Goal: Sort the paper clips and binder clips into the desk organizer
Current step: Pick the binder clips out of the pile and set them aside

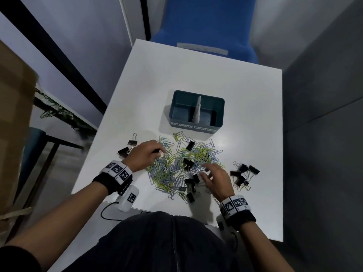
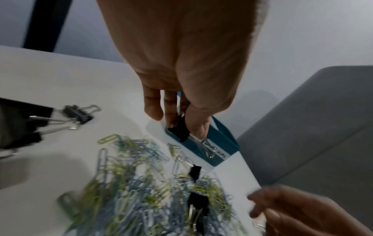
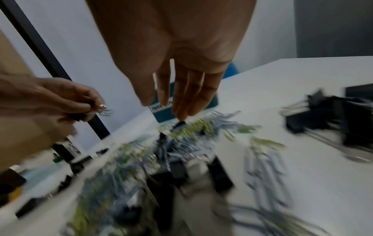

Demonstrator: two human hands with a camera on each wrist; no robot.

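since the teal desk organizer [image 1: 219, 117] stands empty on the white worktop [image 1: 245, 95] beyond the paper clip pile [image 1: 176, 165], the left hand [image 1: 144, 154], pinching a black binder clip [image 2: 180, 129] by its body, would do best to carry it clear of the tangle to the right-hand bay, labelled for binder clips. the right hand [image 1: 216, 181] hovers with loose, released fingers [image 3: 187, 95] over the pile, holding nothing. both wrist views are blurred, and clips buried in the pile cannot be counted.

Your right-wrist view smears the paper clip pile [image 3: 181, 167] badly. Organizer [image 1: 197, 109] labels are too small for you to read from the head. Your left fingers [image 2: 153, 108] partly hide a black binder clip [image 2: 179, 129].
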